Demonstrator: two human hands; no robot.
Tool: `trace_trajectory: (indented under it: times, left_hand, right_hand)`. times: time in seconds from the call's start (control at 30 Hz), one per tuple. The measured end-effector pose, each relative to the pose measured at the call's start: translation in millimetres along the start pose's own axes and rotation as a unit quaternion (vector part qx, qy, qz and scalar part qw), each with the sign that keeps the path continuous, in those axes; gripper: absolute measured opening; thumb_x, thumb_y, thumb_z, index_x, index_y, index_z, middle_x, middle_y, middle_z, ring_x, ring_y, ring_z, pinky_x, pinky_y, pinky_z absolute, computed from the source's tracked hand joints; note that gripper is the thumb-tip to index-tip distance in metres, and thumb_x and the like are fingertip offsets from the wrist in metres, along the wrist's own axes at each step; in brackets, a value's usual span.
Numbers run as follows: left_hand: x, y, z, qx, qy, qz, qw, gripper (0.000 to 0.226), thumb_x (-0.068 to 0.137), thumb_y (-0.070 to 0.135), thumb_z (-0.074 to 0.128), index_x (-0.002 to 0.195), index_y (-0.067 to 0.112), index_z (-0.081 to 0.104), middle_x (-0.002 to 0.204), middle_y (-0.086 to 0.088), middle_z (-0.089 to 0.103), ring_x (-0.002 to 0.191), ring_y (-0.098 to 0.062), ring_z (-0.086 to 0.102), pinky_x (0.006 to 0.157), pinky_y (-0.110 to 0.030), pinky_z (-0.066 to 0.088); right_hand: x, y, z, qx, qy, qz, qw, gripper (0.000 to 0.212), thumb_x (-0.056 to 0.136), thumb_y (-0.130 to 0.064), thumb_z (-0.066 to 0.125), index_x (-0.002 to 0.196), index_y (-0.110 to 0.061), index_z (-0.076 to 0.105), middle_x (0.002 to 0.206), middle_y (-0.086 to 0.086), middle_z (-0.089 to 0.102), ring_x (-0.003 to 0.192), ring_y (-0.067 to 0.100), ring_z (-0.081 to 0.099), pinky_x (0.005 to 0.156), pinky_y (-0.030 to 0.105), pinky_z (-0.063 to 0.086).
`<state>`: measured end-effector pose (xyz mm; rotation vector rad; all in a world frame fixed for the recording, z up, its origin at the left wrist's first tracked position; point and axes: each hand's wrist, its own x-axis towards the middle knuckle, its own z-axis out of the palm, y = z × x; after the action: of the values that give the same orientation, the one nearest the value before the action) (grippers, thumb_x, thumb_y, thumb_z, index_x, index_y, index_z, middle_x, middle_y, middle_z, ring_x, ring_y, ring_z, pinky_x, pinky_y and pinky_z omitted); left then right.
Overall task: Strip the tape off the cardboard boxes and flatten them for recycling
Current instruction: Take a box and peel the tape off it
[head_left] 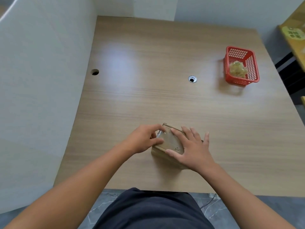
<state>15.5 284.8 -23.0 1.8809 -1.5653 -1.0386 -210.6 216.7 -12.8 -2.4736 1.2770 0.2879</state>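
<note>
- The cardboard box (171,145) sits on the wooden table (132,100), on your side of the metal-ringed cable hole (192,79) and a little to its left, well apart from it and near the table's front edge.
- The box is closed, with one corner pointing away from you towards the cable hole.
- Your left hand (142,139) is at the box corner farthest left of the cable hole. Its fingers are curled, and the thumb and fingertips pinch a lifted, crinkled bit of clear tape (159,133).
- More of the tape lies flat and glossy across the top of the box.
- Your right hand (192,148) lies flat on the box top with straight, spread fingers, pressing down and gripping nothing. The thumb rests along the edge facing you, and the fingertips reach the edge nearer the cable hole.
- A red plastic basket (250,63) stands to the right of the cable hole and slightly beyond it, well apart from the box.
- A crumpled, yellowish wad (237,70) of used tape lies inside the basket.
- A plain hole (95,72) is cut in the table far to the left of the cable hole, right beside a white partition (41,80).
</note>
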Motion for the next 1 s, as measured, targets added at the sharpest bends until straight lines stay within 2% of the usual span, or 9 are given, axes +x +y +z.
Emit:
trace_trajectory:
  times: [0.23, 0.3, 0.4, 0.5, 0.57, 0.7, 0.77, 0.83, 1.0]
  left_hand:
    - [9.8, 10.1, 4.5, -0.052, 0.033, 0.018, 0.998, 0.016, 0.094, 0.018, 0.071, 0.088, 0.026, 0.059, 0.107, 0.005, 0.045, 0.091, -0.010, 0.057, 0.087, -0.019, 0.045]
    - [7.0, 7.6, 4.0, -0.216, 0.016, -0.010, 0.976, 0.018, 0.100, 0.013, 0.064, 0.087, 0.022, 0.055, 0.110, 0.002, 0.056, 0.090, -0.009, 0.062, 0.085, -0.023, 0.053]
    - [-3.8, -1.4, 12.6, -0.540, 0.028, -0.113, 0.834, 0.015, 0.105, 0.013, 0.052, 0.091, 0.016, 0.047, 0.118, -0.009, 0.070, 0.094, -0.016, 0.065, 0.091, -0.037, 0.059]
    - [-16.2, -7.8, 34.5, -0.641, 0.090, -0.195, 0.737, 0.011, 0.104, 0.013, 0.054, 0.094, 0.012, 0.049, 0.109, -0.013, 0.067, 0.080, -0.014, 0.068, 0.081, -0.032, 0.062]
    - [-22.6, -5.4, 48.3, -0.615, 0.119, -0.212, 0.750, 0.011, 0.101, 0.012, 0.060, 0.101, 0.013, 0.049, 0.102, -0.010, 0.064, 0.079, -0.014, 0.067, 0.076, -0.028, 0.059]
    - [-28.7, 4.6, 64.4, -0.485, 0.154, -0.169, 0.844, 0.015, 0.098, 0.007, 0.064, 0.110, 0.014, 0.059, 0.106, -0.010, 0.067, 0.091, -0.014, 0.065, 0.081, -0.030, 0.058]
    - [-29.4, 15.1, 61.1, -0.442, 0.179, -0.123, 0.870, 0.014, 0.097, 0.006, 0.066, 0.105, 0.016, 0.071, 0.099, -0.005, 0.074, 0.092, -0.013, 0.067, 0.088, -0.036, 0.058]
    - [-26.9, 27.1, 53.0, -0.407, 0.212, -0.077, 0.885, 0.016, 0.095, 0.006, 0.068, 0.100, 0.018, 0.076, 0.097, 0.001, 0.077, 0.093, -0.011, 0.070, 0.088, -0.031, 0.057]
    - [-13.3, 58.2, 47.6, -0.255, 0.221, 0.016, 0.941, 0.013, 0.095, 0.011, 0.069, 0.097, 0.022, 0.076, 0.094, 0.008, 0.072, 0.092, -0.008, 0.065, 0.087, -0.022, 0.050]
  right_hand:
    - [5.8, 1.4, 1.8, 0.002, 0.005, -0.030, 1.000, 0.094, 0.067, -0.101, 0.023, 0.151, -0.061, 0.007, 0.170, -0.011, 0.008, 0.158, 0.021, -0.004, 0.116, 0.070, -0.015]
    - [8.7, 2.2, -1.7, -0.002, 0.018, -0.019, 1.000, 0.099, 0.064, -0.103, 0.024, 0.151, -0.057, 0.015, 0.170, -0.007, 0.011, 0.158, 0.023, -0.001, 0.115, 0.069, -0.016]
    - [11.4, 4.2, -9.2, 0.009, 0.017, -0.018, 1.000, 0.105, 0.060, -0.103, 0.031, 0.150, -0.049, 0.024, 0.166, 0.001, 0.021, 0.156, 0.024, 0.009, 0.119, 0.066, -0.011]
    - [8.4, 0.2, -10.8, 0.019, 0.014, -0.049, 0.999, 0.101, 0.063, -0.094, 0.048, 0.150, -0.046, 0.026, 0.151, 0.001, 0.035, 0.146, 0.026, 0.027, 0.121, 0.067, 0.002]
    - [4.8, -3.5, -11.5, 0.016, 0.010, -0.061, 0.998, 0.104, 0.062, -0.090, 0.049, 0.152, -0.051, 0.015, 0.143, 0.000, 0.037, 0.136, 0.027, 0.036, 0.120, 0.068, 0.008]
    - [-2.1, 0.2, -14.7, 0.023, 0.028, -0.090, 0.995, 0.108, 0.062, -0.084, 0.050, 0.152, -0.064, -0.006, 0.134, 0.001, 0.038, 0.124, 0.025, 0.037, 0.117, 0.064, 0.022]
    - [-4.7, 8.7, -18.6, 0.081, 0.042, -0.113, 0.989, 0.108, 0.065, -0.077, 0.059, 0.152, -0.065, -0.003, 0.129, 0.000, 0.038, 0.119, 0.023, 0.035, 0.111, 0.056, 0.034]
    - [-5.5, 18.1, -23.1, 0.162, 0.036, -0.128, 0.978, 0.108, 0.067, -0.068, 0.067, 0.154, -0.063, 0.003, 0.129, -0.004, 0.035, 0.121, 0.021, 0.034, 0.107, 0.046, 0.041]
    - [-6.4, 36.8, -26.9, 0.245, -0.028, -0.141, 0.959, 0.102, 0.072, -0.059, 0.069, 0.151, -0.067, 0.006, 0.137, -0.010, 0.029, 0.133, 0.013, 0.036, 0.112, 0.038, 0.041]
